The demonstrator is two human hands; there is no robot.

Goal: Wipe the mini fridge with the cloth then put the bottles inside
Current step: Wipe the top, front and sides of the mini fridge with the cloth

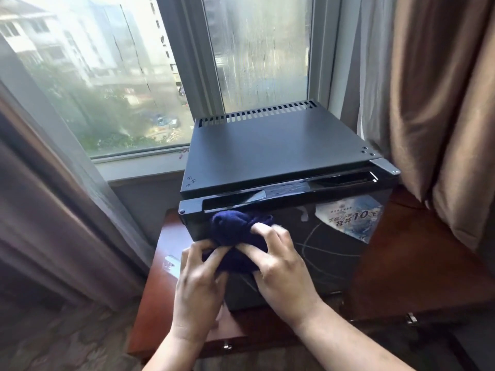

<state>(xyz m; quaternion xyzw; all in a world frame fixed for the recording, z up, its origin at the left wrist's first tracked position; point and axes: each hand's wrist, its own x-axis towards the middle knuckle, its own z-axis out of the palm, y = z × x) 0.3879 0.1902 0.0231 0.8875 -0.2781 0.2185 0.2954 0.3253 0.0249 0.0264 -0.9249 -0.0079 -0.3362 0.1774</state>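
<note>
A black mini fridge (276,148) stands on a reddish wooden cabinet by the window, its glossy door shut and facing me. A bunched dark blue cloth (233,231) lies against the upper left part of the door. My left hand (201,279) pinches the cloth's lower left edge. My right hand (281,261) grips the cloth from the right, fingers curled over it. No bottles are in view.
A sticker (348,218) with printed text sits on the door's upper right. The wooden cabinet (417,263) has drawer pulls at its front. Brown curtains (439,103) hang at the right and a grey curtain at the left. The window (107,76) is behind the fridge.
</note>
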